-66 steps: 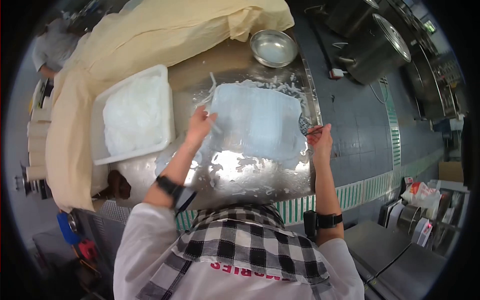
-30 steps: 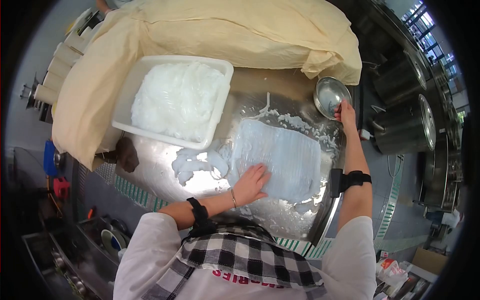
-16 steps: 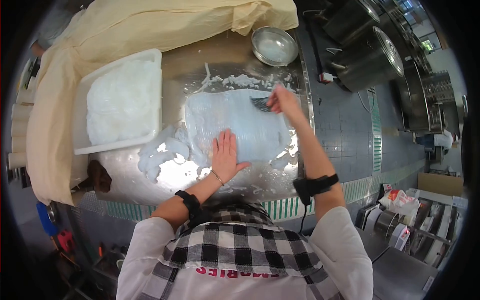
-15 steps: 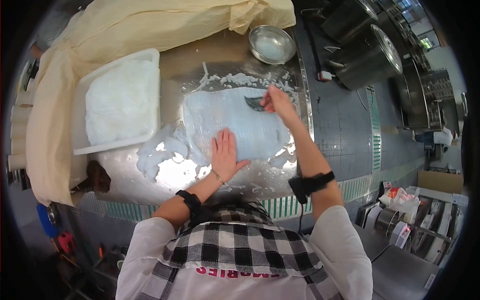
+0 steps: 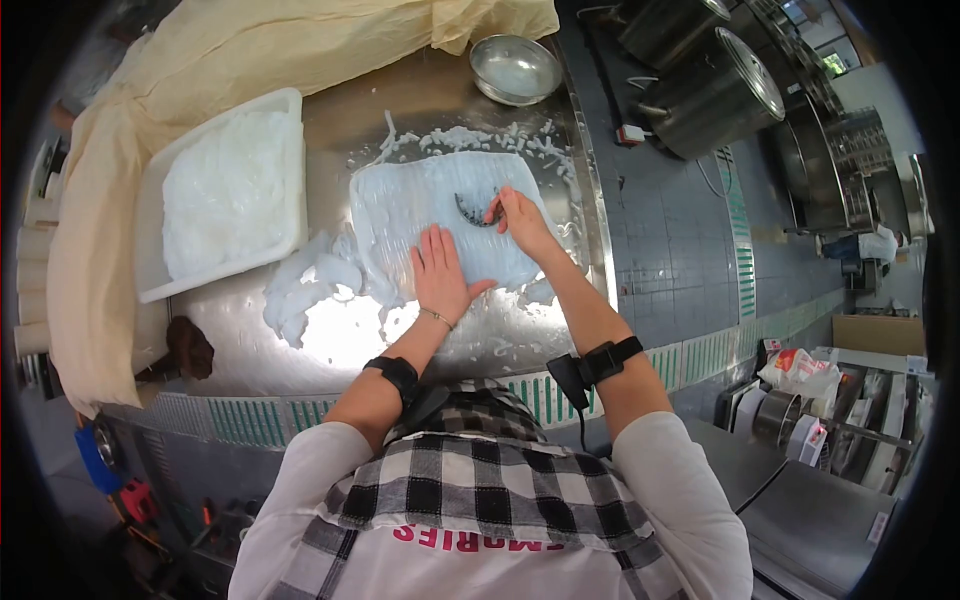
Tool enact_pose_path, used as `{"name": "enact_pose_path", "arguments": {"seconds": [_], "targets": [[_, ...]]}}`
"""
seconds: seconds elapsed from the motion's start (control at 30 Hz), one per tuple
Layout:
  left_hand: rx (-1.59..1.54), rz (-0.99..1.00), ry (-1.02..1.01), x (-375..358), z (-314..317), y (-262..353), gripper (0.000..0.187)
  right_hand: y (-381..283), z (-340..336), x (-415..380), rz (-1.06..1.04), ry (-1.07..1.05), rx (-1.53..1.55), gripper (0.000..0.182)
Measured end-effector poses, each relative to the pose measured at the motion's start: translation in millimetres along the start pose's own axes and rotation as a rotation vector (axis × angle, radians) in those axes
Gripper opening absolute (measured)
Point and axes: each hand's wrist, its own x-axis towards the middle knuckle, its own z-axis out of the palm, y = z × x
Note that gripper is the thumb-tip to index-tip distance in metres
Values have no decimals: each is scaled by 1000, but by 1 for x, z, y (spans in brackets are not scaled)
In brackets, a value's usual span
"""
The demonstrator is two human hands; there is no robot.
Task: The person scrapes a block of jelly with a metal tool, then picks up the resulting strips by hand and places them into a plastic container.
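A pale, translucent slab of jelly (image 5: 400,200) lies on the metal table, its surface finely ridged. My left hand (image 5: 440,275) rests flat on its near part with fingers stretched out. In my right hand (image 5: 520,222) is a dark, curved scraper (image 5: 468,212) with a perforated or toothed edge, held at the slab's surface right of centre. The fingers wrap round its right end and hide that part. Loose jelly scraps (image 5: 312,285) lie left of the slab, and small crumbs (image 5: 470,138) are scattered along its far edge.
A white tray (image 5: 292,185) with another whitish mass stands at the left. A metal bowl (image 5: 515,72) sits at the table's far right corner. Cream cloth (image 5: 95,250) covers things along the far and left sides. Large metal pots (image 5: 715,95) stand beyond the right edge.
My right hand has drawn the scraper a little left and towards me, tilting it so its holed edge shows. The left hand stays on the slab. The whole view has shifted slightly.
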Motion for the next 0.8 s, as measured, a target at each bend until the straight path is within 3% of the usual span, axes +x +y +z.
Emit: {"name": "enact_pose_path", "arguments": {"seconds": [0.5,0.7,0.8], "targets": [[-57,1,-33,2,0,1,101,9,0,-92,57,40,-72,38],[-14,27,-117,2,-3,-4,107,6,1,-119,102,11,-106,38],[-123,36,-259,9,-17,-9,112,-5,-9,-111,164,-12,-70,38]]}}
